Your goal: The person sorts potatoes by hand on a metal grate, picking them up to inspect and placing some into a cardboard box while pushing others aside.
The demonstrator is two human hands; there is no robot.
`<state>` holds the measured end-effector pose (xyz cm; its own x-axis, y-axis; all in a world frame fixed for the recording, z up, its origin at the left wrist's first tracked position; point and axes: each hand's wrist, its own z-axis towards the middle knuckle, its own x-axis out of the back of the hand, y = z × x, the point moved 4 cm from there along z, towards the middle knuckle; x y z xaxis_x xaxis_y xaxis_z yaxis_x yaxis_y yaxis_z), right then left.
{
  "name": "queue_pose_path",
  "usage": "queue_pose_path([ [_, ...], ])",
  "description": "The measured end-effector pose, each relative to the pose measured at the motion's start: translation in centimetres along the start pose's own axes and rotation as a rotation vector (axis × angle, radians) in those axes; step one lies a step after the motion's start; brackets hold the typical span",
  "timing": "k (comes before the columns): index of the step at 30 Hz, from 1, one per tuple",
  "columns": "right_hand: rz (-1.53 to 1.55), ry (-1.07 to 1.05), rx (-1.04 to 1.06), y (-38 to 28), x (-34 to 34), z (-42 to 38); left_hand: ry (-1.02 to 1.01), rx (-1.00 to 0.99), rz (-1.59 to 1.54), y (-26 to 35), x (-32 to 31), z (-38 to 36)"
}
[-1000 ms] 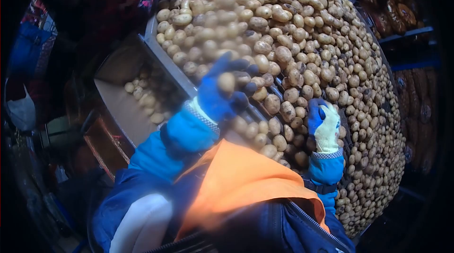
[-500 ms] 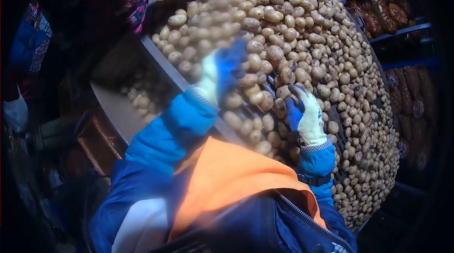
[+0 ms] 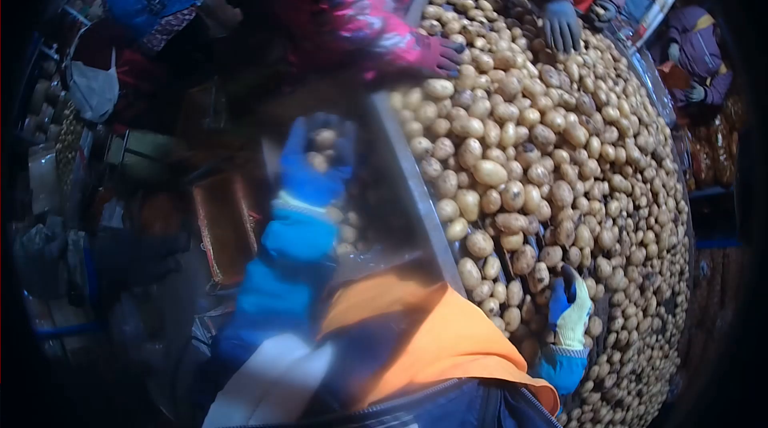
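Observation:
My left hand (image 3: pixel 318 158), in a blue and pale yellow glove, is palm up beyond the left side of the metal rail. Its fingers curl around a couple of potatoes (image 3: pixel 324 138); motion blurs them slightly. Among the many potatoes (image 3: pixel 512 174) on the sorting surface, my right hand (image 3: pixel 570 310) rests low on the right. It wears the same kind of glove. Thumb and bent fingers stand apart beside a potato (image 3: pixel 539 277), with nothing visible between them.
The metal rail (image 3: pixel 424 200) edges the heap. Left of it, more potatoes (image 3: pixel 348 232) lie in a shadowed bin. Across the heap are a co-worker's pink-gloved hand (image 3: pixel 438 56) and another's grey-gloved hand (image 3: pixel 562 26). A reddish crate (image 3: pixel 224 228) stands at left.
My left hand has swung left from over the heap, across the rail, and now shows potatoes in its palm. My view has turned left, bringing co-workers' hands into sight. My right hand stays among the potatoes.

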<state>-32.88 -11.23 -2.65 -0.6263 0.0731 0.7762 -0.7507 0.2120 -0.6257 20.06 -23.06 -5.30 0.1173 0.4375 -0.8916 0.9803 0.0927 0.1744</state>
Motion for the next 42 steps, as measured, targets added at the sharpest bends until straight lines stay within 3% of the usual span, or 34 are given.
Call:
queue_pose_path([
  [4, -0.095, -0.005, -0.007, -0.6, 0.2, 0.8, 0.176, -0.151, -0.075, 12.3, 2.0, 5.0],
  [7, -0.146, 0.002, 0.084, -0.6, 0.1, 1.1, 0.225, -0.357, 0.067, 20.4, 1.7, 8.3],
  [9, -0.114, 0.035, 0.091, -1.0, 0.5, 0.5, 0.214, -0.458, 0.222, 22.6, 1.1, 8.9],
  [13, -0.248, 0.167, -0.012, 0.1, 2.5, -1.3, 0.026, -0.512, 0.638, 17.1, -0.7, 9.6],
  [15, -0.263, 0.26, -0.033, 2.3, 3.5, -2.7, -0.111, -0.494, 0.881, 9.4, -2.1, 8.3],
  [17, -0.465, 0.313, 0.018, 3.4, 4.9, -4.5, -0.127, -0.463, 1.225, -0.4, -3.9, 5.7],
  [18, -0.52, 0.3, -0.009, 2.5, 5.6, -5.5, -0.284, -0.41, 1.402, -5.7, -5.6, 3.3],
  [19, -0.572, 0.284, -0.031, 1.6, 6.2, -6.3, -0.459, -0.291, 1.266, -9.6, -4.4, 2.8],
  [20, -0.552, 0.167, -0.152, 3.6, 6.2, -7.4, -0.705, -0.344, 1.443, -14.6, -5.6, -0.2],
  [21, -0.556, 0.165, -0.145, 2.6, 6.3, -8.2, -1.105, -0.759, 1.641, -18.3, -6.0, -2.2],
  [23, -0.56, 0.093, -0.131, 1.6, 5.3, -9.1, -1.562, -0.698, 2.017, -23.7, -7.8, -6.1],
  [24, -0.418, 0.042, -0.022, 0.8, 4.8, -9.2, -1.731, -0.41, 2.283, -25.6, -7.8, -7.2],
  [25, -0.441, -0.014, -0.04, -0.6, 4.1, -9.2, -1.85, -0.447, 2.365, -27.0, -5.9, -7.2],
  [34, -0.49, 0.061, 0.248, -3.0, 1.7, -0.4, -1.696, -0.508, 2.551, -28.6, -6.5, -3.1],
  [37, -0.498, 0.085, 0.337, -4.0, 1.1, 3.3, -1.458, -0.677, 2.643, -28.8, -8.8, -0.8],
  [38, -0.525, 0.064, 0.343, -3.2, -0.1, 4.5, -1.476, -0.756, 2.616, -28.7, -9.4, 0.4],
  [40, -0.672, 0.116, 0.423, -3.5, -2.5, 6.7, -1.397, -0.739, 2.663, -28.4, -10.2, 2.3],
  [42, -0.633, -0.017, 0.403, -5.6, -3.9, 9.0, -1.191, -0.771, 2.697, -27.8, -11.3, 6.1],
])
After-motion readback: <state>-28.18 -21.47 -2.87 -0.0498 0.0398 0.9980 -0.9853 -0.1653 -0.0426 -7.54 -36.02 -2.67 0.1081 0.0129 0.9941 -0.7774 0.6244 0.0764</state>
